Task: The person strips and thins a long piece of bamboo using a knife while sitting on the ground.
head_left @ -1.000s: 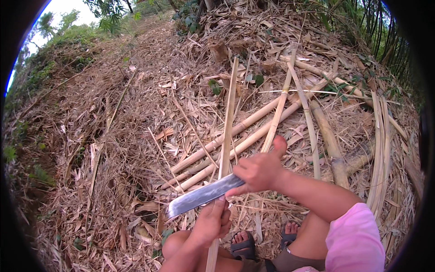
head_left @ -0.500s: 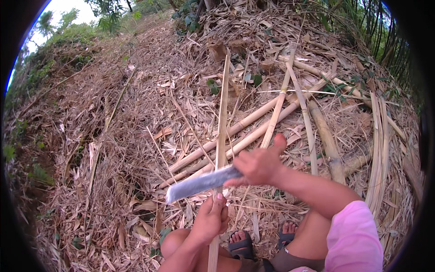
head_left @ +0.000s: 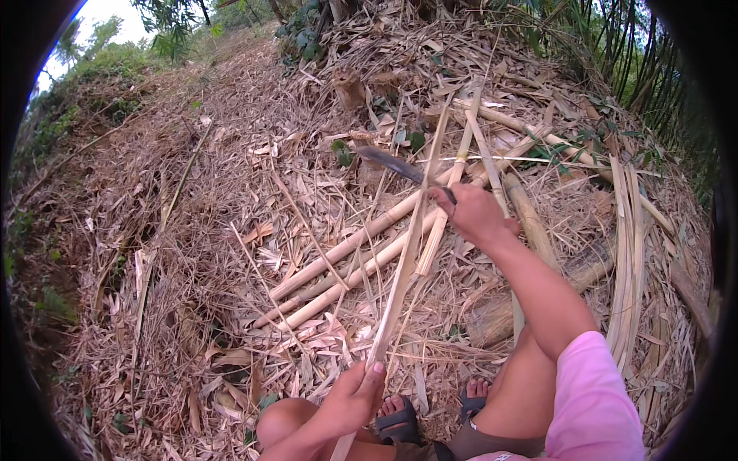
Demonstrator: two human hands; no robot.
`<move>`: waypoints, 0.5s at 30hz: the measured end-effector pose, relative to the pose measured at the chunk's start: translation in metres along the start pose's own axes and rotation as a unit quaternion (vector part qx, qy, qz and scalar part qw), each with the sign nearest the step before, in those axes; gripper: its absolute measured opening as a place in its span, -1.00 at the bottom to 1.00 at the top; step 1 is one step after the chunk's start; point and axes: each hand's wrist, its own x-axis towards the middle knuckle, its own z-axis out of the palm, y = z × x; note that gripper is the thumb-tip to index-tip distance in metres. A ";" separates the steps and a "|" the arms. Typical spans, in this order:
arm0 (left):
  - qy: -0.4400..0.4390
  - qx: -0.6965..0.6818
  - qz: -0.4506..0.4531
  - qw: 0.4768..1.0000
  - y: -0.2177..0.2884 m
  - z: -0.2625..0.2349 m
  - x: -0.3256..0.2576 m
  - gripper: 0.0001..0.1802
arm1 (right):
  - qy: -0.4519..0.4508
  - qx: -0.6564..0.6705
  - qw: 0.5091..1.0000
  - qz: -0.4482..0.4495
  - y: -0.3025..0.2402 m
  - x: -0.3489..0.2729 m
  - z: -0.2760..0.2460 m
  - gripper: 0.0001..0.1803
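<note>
"What's different from half a second ago?"

"The knife (head_left: 393,164) has gone from just above the left grip (head_left: 354,397) to well up the bamboo strip (head_left: 401,280), and the strip's top leans further right."

"And the grips?"

"The left is closed round the strip's lower part, thumb on top, so most of the strip runs up beyond it. The right grip (head_left: 478,215) is curled tight round the knife's handle (the fingers mostly hide it), the blade pointing up and left across the strip. Whether they touch, I can't tell."

"What lies behind?"

"Bamboo poles (head_left: 377,226), slanting over dry leaf litter (head_left: 192,307)."

"Any writing?"

"Small dark marks by the pink sleeve (head_left: 592,392), at the bottom edge, too small to read."
</note>
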 end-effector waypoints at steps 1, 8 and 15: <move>-0.003 -0.030 -0.017 0.999 0.005 -0.002 -0.002 -0.63 | 0.017 0.027 0.999 -0.044 -0.007 -0.004 0.003 -0.26; 0.024 0.036 -0.021 0.999 0.001 -0.001 -0.017 -0.62 | -0.026 -0.071 0.991 -0.110 0.012 0.008 0.022 -0.21; 0.009 -0.001 -0.082 0.997 -0.015 0.010 -0.032 -0.61 | -0.005 -0.061 0.996 0.057 0.053 0.011 0.035 -0.22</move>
